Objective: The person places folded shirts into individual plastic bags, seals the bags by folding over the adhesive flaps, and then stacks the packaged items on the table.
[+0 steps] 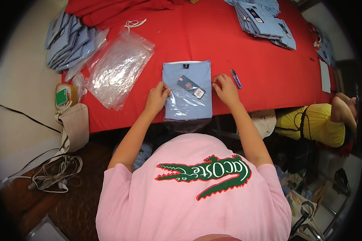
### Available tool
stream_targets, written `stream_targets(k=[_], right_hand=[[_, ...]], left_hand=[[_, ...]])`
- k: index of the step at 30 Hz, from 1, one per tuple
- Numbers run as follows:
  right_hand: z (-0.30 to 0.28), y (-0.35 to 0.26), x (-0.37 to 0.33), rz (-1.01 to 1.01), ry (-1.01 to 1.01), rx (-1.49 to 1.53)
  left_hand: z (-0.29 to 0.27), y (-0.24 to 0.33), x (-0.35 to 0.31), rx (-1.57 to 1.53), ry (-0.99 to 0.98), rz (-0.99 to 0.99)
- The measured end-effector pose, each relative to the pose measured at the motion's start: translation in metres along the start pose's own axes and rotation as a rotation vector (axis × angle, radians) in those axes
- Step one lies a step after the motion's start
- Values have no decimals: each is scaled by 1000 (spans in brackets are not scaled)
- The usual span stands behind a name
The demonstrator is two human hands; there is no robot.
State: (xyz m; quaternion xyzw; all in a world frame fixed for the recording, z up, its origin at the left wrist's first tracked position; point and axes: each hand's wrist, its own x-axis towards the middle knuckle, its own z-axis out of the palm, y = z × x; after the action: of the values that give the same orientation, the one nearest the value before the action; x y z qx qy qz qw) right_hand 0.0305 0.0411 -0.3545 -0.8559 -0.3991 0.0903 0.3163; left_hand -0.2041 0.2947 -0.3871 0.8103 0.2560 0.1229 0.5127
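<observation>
Clear plastic from a bag (189,125) sags over the near edge of the red table (219,44). Just beyond, a folded blue shirt (181,102) lies flat in front of the wearer, collar at the far end, a dark tag (188,84) slanting across it. Plastic covers the near part; how far up it reaches is hard to tell.

Left hand (157,97) rests at the shirt's left edge, fingers bent and narrow; I cannot tell whether they pinch the plastic. Right hand (227,89) is just beside the right edge, fingers curled, with any grip equally unclear.

Bagging the shirt appears to be the step in hand. Probably, the next move calls for a light hold on both sides of the plastic, keeping the folds square; the overhanging end might snag on the table edge.

Near the right end of the table is a person in yellow (323,124), well apart. Small blue snips (236,79) lie right of the right hand, perhaps in the way of a wide sweep. Loose clear bags (118,74) spread to the left. Farther off are a left shirt stack (70,44), a right shirt stack (263,24) and crumpled red cloth (108,12).
</observation>
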Motion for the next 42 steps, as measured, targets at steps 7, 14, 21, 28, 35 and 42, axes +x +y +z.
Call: stream_targets(k=[7, 14, 21, 28, 35, 42], right_hand=[[9, -24, 40, -207, -48, 94], [70, -42, 125, 72, -154, -54], [79, -32, 116, 45, -217, 41], [75, -42, 98, -4, -283, 125], [49, -26, 66, -107, 158, 292], [6, -11, -31, 617, -406, 556]], left_hand=[[-24, 2, 4, -252, -249, -205], [-16, 42, 14, -26, -370, -140], [6, 30, -6, -378, -130, -121], [-21, 41, 10, 590, -156, 350], [-28, 21, 8, 419, -210, 314], [-43, 47, -6, 250, -267, 282]])
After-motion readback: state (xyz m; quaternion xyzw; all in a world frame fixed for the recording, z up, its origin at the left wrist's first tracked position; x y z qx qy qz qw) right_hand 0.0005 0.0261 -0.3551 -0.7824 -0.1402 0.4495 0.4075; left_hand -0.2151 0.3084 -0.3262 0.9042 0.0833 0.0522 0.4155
